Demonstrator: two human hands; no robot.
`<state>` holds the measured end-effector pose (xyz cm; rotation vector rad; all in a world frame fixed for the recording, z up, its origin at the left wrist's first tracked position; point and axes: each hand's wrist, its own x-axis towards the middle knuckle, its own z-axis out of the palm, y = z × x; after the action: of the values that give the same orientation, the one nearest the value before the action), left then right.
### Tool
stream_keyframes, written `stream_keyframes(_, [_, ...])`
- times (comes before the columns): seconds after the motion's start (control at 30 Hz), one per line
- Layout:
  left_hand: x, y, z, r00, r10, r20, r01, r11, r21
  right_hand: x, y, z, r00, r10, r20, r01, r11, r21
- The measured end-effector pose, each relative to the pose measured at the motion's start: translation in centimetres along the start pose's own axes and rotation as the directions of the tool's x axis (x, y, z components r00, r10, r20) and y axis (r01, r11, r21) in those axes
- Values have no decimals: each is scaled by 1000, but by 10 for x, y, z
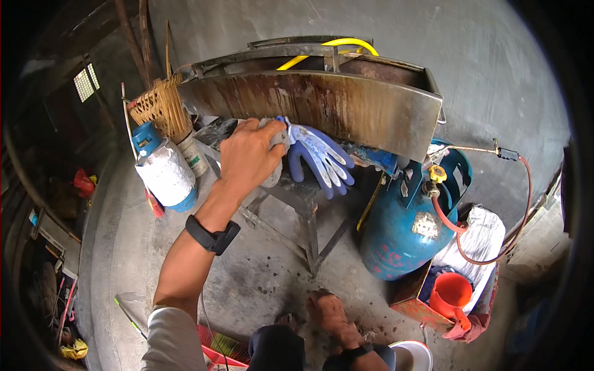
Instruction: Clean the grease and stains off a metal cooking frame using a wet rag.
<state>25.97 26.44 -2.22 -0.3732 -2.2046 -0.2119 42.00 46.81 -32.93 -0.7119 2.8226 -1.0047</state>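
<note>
My left hand point(253, 150) reaches forward and pinches the cuff of a blue-and-white coated work glove point(322, 155). The glove's fingers hang down to the right, over the end of a dark metal stand point(308, 215). Under my fingers is a soiled grey cloth-like piece point(280, 139); whether it belongs to a second glove I cannot tell. Just behind stands a long stained metal trough point(306, 95). Lower down, my right hand point(327, 310) hangs above the concrete floor near my knee, fingers curled and partly hidden.
At right stands a blue gas cylinder point(394, 236) with a hose and torch point(506, 153). Beside it, a box point(413, 297) holds a red plastic dipper point(450, 294). A smaller wrapped cylinder point(167, 171) and a wicker basket point(160, 109) stand left. A white basin point(424, 352) sits near my leg.
</note>
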Motion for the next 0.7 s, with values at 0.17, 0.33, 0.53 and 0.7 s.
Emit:
stream_keyframes(0.17, [8, 4, 23, 983, -27, 180, 17, 998, 59, 5, -17, -1, 998, 54, 39, -52, 997, -53])
stream_keyframes(0.33, [13, 6, 28, 940, 2, 342, -10, 1000, 21, 4, -9, 5, 997, 51, 56, -51, 999, -3])
stream_keyframes(0.53, [9, 1, -14, 988, -87, 126, 69, 988, 140, 10, -9, 4, 986, 97, 133, -93, 995, -37])
stream_keyframes(0.7, [-13, -40, -33, 984, -171, -59, 179, 966, 189, 10, -19, -9, 978, 119, 172, -106, 991, -82])
